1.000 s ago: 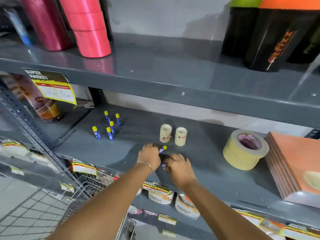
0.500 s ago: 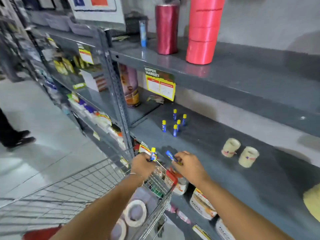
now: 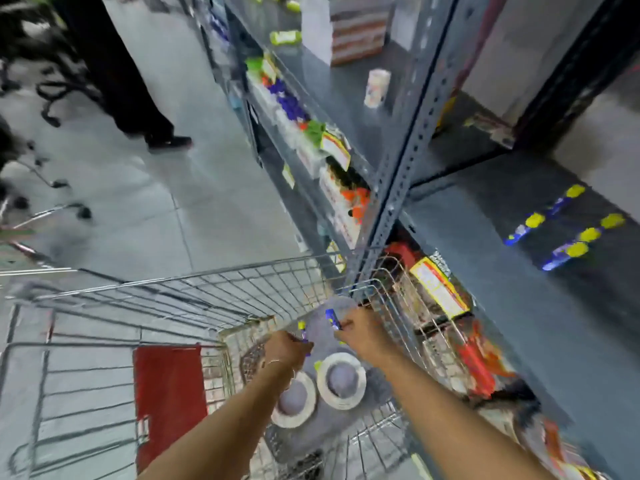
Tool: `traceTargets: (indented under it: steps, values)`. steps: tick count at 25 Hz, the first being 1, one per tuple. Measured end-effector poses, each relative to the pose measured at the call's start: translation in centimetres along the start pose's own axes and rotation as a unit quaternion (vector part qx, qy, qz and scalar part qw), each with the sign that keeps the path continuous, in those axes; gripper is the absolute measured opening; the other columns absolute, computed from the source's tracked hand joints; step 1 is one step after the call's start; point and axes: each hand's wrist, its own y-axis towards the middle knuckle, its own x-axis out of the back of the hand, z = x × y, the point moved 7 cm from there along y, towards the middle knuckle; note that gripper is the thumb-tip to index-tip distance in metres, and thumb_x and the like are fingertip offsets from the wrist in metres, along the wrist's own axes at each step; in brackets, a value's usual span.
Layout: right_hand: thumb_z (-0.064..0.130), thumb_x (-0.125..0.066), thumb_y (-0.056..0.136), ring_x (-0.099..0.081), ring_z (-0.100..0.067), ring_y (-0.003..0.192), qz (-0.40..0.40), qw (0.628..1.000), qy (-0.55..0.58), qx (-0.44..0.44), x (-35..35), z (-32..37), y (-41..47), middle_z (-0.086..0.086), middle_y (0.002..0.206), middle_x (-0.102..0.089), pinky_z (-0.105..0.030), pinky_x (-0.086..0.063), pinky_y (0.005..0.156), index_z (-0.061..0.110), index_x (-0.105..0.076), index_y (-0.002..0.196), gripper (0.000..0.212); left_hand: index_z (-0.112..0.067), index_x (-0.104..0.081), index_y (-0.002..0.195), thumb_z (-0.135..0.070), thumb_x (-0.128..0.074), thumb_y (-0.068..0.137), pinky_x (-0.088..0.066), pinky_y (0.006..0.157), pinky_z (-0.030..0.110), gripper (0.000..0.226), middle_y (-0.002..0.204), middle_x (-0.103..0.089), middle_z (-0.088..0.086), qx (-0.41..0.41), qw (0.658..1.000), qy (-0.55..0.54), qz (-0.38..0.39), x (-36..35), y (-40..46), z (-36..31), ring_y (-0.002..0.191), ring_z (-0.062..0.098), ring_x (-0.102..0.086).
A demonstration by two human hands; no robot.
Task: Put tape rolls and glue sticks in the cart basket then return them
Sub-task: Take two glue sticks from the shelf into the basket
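Both my hands are inside the wire cart basket (image 3: pixel 242 271). My left hand (image 3: pixel 285 349) is closed on a blue glue stick with a yellow cap (image 3: pixel 303 332). My right hand (image 3: pixel 360 332) grips another blue glue stick (image 3: pixel 333 318). Below my hands two white tape rolls (image 3: pixel 341 381) lie flat on the basket floor, the left one (image 3: pixel 294 403) partly hidden by my left forearm. Several more glue sticks (image 3: pixel 568 230) stand blurred on the grey shelf (image 3: pixel 485 271) at the right.
The cart's red child-seat flap (image 3: pixel 169 393) is at the lower left. The shelf upright (image 3: pixel 398 188) stands just beyond the basket's far corner. Lower shelves hold packaged goods (image 3: pixel 436 289). A person's dark legs (image 3: pixel 117 71) stand on the tiled floor at the upper left.
My view has swung left and down from the shelf to the cart. Both hands have carried their glue sticks from the shelf edge into the basket.
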Motion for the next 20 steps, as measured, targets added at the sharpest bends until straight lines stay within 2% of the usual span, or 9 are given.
traceTargets:
  steps: [2,4,6,7,10,12,15,20]
  values:
    - [0.006,-0.071,0.072,-0.030,-0.016,0.053,0.028,0.999,-0.012,-0.023,-3.9,-1.9,2.6,0.001,0.044,-0.026,-0.029,-0.017,0.045,0.014,-0.033,0.042,0.049,-0.003,-0.078,0.078,-0.040,-0.078,0.065,-0.057,0.068,0.037,0.039,0.080,-0.075,0.021,0.019,0.999,0.029,0.006,-1.7,2.9,2.3,0.079,0.026,-0.073]
    - [0.008,-0.070,0.075,-0.026,-0.016,0.050,0.050,0.997,-0.024,-0.055,-7.2,-3.8,4.4,0.001,0.044,-0.023,-0.029,-0.014,0.044,0.016,-0.029,0.044,0.052,-0.004,-0.077,0.084,-0.040,-0.075,0.072,-0.055,0.071,0.036,0.039,0.084,-0.075,0.017,0.029,0.998,0.052,0.021,-3.0,4.5,3.3,0.082,0.026,-0.072]
    - [0.014,-0.075,0.075,-0.030,-0.017,0.050,0.049,0.994,-0.031,-0.095,-7.7,-4.6,4.6,0.002,0.045,-0.026,-0.026,-0.018,0.042,0.016,-0.030,0.045,0.054,-0.003,-0.076,0.088,-0.041,-0.073,0.075,-0.051,0.068,0.036,0.040,0.086,-0.073,0.017,0.009,0.998,0.065,0.022,-2.9,4.5,2.4,0.077,0.023,-0.068]
    - [0.017,-0.077,0.075,-0.034,-0.019,0.053,0.068,0.991,-0.023,-0.115,-10.7,-6.4,6.3,0.004,0.045,-0.029,-0.024,-0.020,0.042,0.017,-0.032,0.046,0.053,0.000,-0.075,0.088,-0.040,-0.073,0.076,-0.051,0.069,0.038,0.041,0.088,-0.073,0.020,0.023,0.997,0.069,0.033,-4.7,7.1,3.7,0.077,0.025,-0.068]
    - [0.025,-0.077,0.074,-0.042,-0.019,0.062,0.076,0.984,-0.037,-0.155,-13.1,-7.7,7.5,-0.001,0.053,-0.040,-0.026,-0.023,0.043,0.020,-0.033,0.049,0.050,0.005,-0.072,0.089,-0.038,-0.070,0.080,-0.049,0.072,0.042,0.044,0.096,-0.069,0.029,0.022,0.997,0.067,0.021,-5.5,9.2,4.2,0.093,0.039,-0.067]
    - [0.026,-0.075,0.075,-0.050,-0.021,0.061,0.071,0.981,-0.034,-0.176,-14.7,-8.5,8.0,-0.005,0.061,-0.052,-0.027,-0.028,0.046,0.019,-0.041,0.052,0.041,0.004,-0.071,0.089,-0.037,-0.065,0.085,-0.048,0.072,0.040,0.042,0.096,-0.070,0.028,0.013,0.998,0.056,0.017,-6.0,10.0,4.5,0.092,0.038,-0.067]
    - [0.028,-0.077,0.076,-0.064,-0.025,0.068,0.063,0.978,-0.036,-0.195,-15.9,-8.6,8.2,-0.003,0.074,-0.068,-0.025,-0.038,0.052,0.017,-0.063,0.072,0.018,-0.002,-0.073,0.091,-0.022,-0.066,0.084,-0.048,0.071,0.032,0.023,0.095,-0.073,0.021,0.007,0.998,0.058,0.036,-6.7,11.0,5.0,0.090,0.032,-0.069]
    - [0.031,-0.074,0.077,-0.068,-0.029,0.078,0.038,0.976,-0.075,-0.201,-16.0,-8.7,8.3,-0.005,0.086,-0.070,-0.029,-0.049,0.062,0.017,-0.065,0.090,0.021,-0.003,-0.073,0.089,-0.021,-0.069,0.081,-0.038,0.064,0.026,0.020,0.091,-0.074,0.017,-0.001,0.998,0.055,0.040,-6.9,11.3,5.4,0.089,0.029,-0.069]
